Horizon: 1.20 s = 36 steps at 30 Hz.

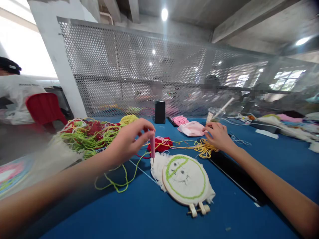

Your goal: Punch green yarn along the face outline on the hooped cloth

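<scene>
My left hand (136, 136) pinches a pink punch needle (153, 146) by its top, its tip pointing down over the frayed left edge of white cloth. That cloth is stretched in a round wooden embroidery hoop (190, 182) lying on the table, its screw clamp towards me. A light green yarn outline and dark drawn marks show on the cloth. My right hand (218, 136) is past the hoop, beside yellow yarn (205, 148). Its fingers are bent together; what they hold, if anything, is too small to make out. Loose green yarn (124, 179) trails left of the hoop.
A tangled yarn heap (87, 134) lies at the left, and red yarn (160, 144) behind the hoop. A phone (159, 112) stands by the perforated screen (139, 66). A plastic cup (214, 114) and a black flat object (236, 176) are at the right. A person sits far left.
</scene>
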{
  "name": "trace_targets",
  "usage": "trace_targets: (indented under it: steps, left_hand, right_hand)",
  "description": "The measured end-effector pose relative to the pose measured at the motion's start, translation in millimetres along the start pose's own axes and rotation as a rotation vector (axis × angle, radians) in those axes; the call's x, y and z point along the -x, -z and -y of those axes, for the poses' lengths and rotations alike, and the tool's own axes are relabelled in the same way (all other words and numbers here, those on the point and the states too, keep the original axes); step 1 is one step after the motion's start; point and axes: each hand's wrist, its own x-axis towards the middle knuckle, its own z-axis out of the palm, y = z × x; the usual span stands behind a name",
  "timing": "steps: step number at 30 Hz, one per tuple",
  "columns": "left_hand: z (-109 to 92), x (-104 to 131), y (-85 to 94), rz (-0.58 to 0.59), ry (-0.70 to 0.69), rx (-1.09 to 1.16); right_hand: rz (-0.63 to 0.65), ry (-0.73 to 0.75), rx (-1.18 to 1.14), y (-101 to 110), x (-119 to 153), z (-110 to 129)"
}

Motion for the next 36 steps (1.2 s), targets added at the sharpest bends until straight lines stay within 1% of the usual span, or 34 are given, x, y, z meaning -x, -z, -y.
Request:
trace_targets:
  steps: [2,3,5,6,7,8,10,11,12,13,14,15,16,17,19,21,24,27,29,31,32,33,34,36]
  left_hand:
    - [-5,-5,9.9,-0.171,0.164,0.273]
    - [-6,-8,13.9,-0.223,0.229,0.406]
    - [-6,-11,19.0,-0.269,0.316,0.593]
    - [-7,-12,19.9,-0.261,0.339,0.616]
    - [-7,-11,19.5,-0.232,0.353,0.592]
    - [-9,-10,17.8,-0.189,0.348,0.527]
    - [-16,-2,10.9,-0.021,0.285,0.32]
    - [-22,3,5.8,0.079,0.205,0.205]
    - [-27,9,-0.2,0.243,0.105,0.096]
    - [-33,16,-6.9,0.366,0.008,0.007]
    - [-39,23,-14.1,0.458,-0.068,-0.083]
    - [-44,29,-21.4,0.546,-0.15,-0.175]
    - [-48,35,-28.5,0.619,-0.229,-0.253]
    - [-51,40,-35.0,0.645,-0.291,-0.322]
    - [-54,46,-45.0,0.648,-0.399,-0.423]
    - [-54,48,-50.1,0.636,-0.456,-0.478]
    - [-53,49,-51.0,0.623,-0.484,-0.505]
    - [-52,49,-49.9,0.625,-0.493,-0.498]
    - [-51,48,-48.9,0.627,-0.5,-0.489]
    - [-50,47,-46.6,0.625,-0.494,-0.477]
    - [-49,46,-44.7,0.628,-0.487,-0.469]
    - [-48,45,-42.2,0.634,-0.473,-0.461]
    - [-46,43,-39.4,0.64,-0.452,-0.458]
    - [-43,41,-33.3,0.652,-0.402,-0.469]
  right_hand:
    - [-0.012,-0.057,-0.025,6,-3,-8]
    - [-0.015,-0.089,-0.041,10,-5,-13]
    - [0.003,-0.142,-0.09,18,-8,-23]
    - [0.037,-0.152,-0.126,23,-9,-26]
    - [0.091,-0.144,-0.171,27,-9,-27]
    - [0.159,-0.12,-0.22,32,-9,-26]
    - [0.323,-0.031,-0.321,42,-9,-17]
    - [0.416,0.024,-0.375,47,-8,-9]
    - [0.517,0.083,-0.435,51,-8,-1]
    - [0.683,0.148,-0.538,54,-7,8]
    - [0.798,0.183,-0.614,56,-6,17]
    - [0.846,0.204,-0.638,57,-5,25]
    - [0.845,0.216,-0.627,57,-4,32]
    - [0.81,0.227,-0.594,55,-2,38]
    - [0.701,0.237,-0.527,49,1,46]
    - [0.618,0.239,-0.502,42,3,51]
    - [0.58,0.252,-0.526,33,5,57]
    - [0.552,0.251,-0.571,29,6,62]
    - [0.479,0.204,-0.594,31,4,65]
    - [0.361,0.122,-0.6,34,2,67]
    - [0.28,0.072,-0.604,36,0,66]
    - [0.153,0.009,-0.618,38,-2,66]
    - [-0.015,-0.061,-0.638,41,-4,65]
    - [-0.402,-0.205,-0.669,47,-8,59]
